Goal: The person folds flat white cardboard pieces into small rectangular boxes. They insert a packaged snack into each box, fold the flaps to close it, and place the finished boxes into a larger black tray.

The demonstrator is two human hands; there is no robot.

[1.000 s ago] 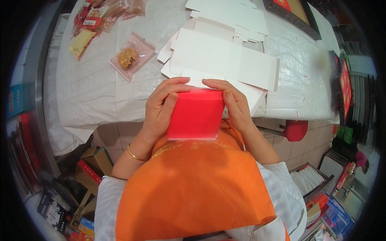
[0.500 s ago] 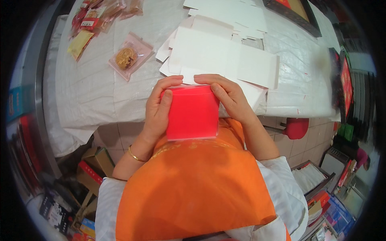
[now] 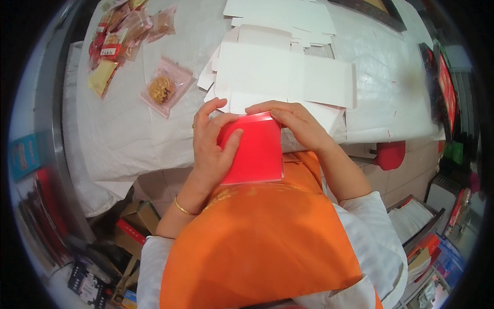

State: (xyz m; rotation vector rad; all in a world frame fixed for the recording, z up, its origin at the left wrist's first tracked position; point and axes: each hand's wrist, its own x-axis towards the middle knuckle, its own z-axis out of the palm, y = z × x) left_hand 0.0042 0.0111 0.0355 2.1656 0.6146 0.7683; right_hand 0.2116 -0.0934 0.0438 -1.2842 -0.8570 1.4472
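The red box is between both hands, by the orange apron. The left hand has just spread: its forefinger is raised, while thumb and other fingers touch the box's left side. The right hand grips the box's upper right corner, apparently steadying it. Beyond the box, white card sheets cover part of the desk.

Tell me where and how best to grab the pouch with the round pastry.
Take the pouch by its round pastry, probably from above and the person's side: the pastry forms the thicker disc, flat film margins surround it, and white cards lie close on the right.
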